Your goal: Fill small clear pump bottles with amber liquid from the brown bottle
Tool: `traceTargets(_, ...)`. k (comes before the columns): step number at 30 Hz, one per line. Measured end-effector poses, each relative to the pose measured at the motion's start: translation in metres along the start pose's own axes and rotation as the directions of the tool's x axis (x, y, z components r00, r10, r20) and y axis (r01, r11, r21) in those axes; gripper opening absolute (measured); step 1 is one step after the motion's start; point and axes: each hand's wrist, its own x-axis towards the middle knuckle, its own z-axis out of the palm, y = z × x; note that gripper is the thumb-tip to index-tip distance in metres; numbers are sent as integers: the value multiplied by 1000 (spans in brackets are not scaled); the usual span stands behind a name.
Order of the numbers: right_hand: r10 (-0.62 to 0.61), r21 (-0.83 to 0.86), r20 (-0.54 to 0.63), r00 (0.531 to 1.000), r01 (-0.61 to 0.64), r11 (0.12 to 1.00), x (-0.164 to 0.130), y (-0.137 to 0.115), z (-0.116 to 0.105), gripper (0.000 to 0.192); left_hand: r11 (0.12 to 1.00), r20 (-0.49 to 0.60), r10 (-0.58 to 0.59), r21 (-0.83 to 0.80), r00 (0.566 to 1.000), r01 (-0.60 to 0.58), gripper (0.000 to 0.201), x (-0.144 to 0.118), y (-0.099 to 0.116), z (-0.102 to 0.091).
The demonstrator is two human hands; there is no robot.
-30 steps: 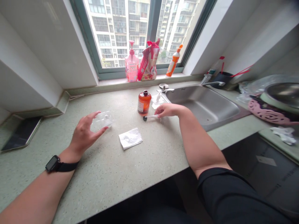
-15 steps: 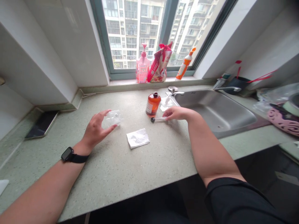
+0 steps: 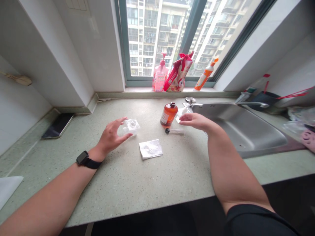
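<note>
My left hand (image 3: 112, 136) has its thumb and fingers around the sides of a clear square container (image 3: 133, 124) with a round opening on top. Over the counter, my right hand (image 3: 195, 121) is open, fingers stretched leftward and holding nothing. Just below its fingertips lies a dropper (image 3: 175, 131) with a black end and a clear tube. An amber bottle (image 3: 169, 114) with a pale label stands uncapped behind the dropper. Between my hands, a folded white tissue (image 3: 151, 149) lies flat. A small white item (image 3: 184, 113) is partly hidden behind my right hand.
A steel sink (image 3: 246, 131) with a tap (image 3: 253, 104) is at right. On the sill stand a pink pump bottle (image 3: 160, 77), a red bag (image 3: 178, 75) and an orange-and-white bottle (image 3: 205, 77). A phone (image 3: 57, 125) lies at left on the counter (image 3: 147, 186).
My right hand has let go of the dropper, which now lies on the counter, and has lifted slightly away. My left hand stays at the clear container. The whole view has shifted.
</note>
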Motion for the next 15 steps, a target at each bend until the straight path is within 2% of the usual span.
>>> traceTargets(3, -16, 122, -27, 1000, 19, 992, 5, -3, 8, 51, 999, 20, 12, -34, 1000, -12, 69, -1, 1, 2)
traceTargets(7, -36, 92, -174, 984, 53, 994, 13, -11, 25, 66, 997, 62, 32, -65, 998, -28, 69, -1, 2, 2)
traceTargets(11, -76, 76, -328, 942, 107, 991, 21, -14, 50, 80, 996, 102, 38, -87, 994, -29, 69, 0, 4, 2)
traceTargets(15, -81, 46, -390, 917, 107, 993, 26, -17, 72, 74, 996, 117, 35, -87, 992, -25, 68, 0, 5, 3)
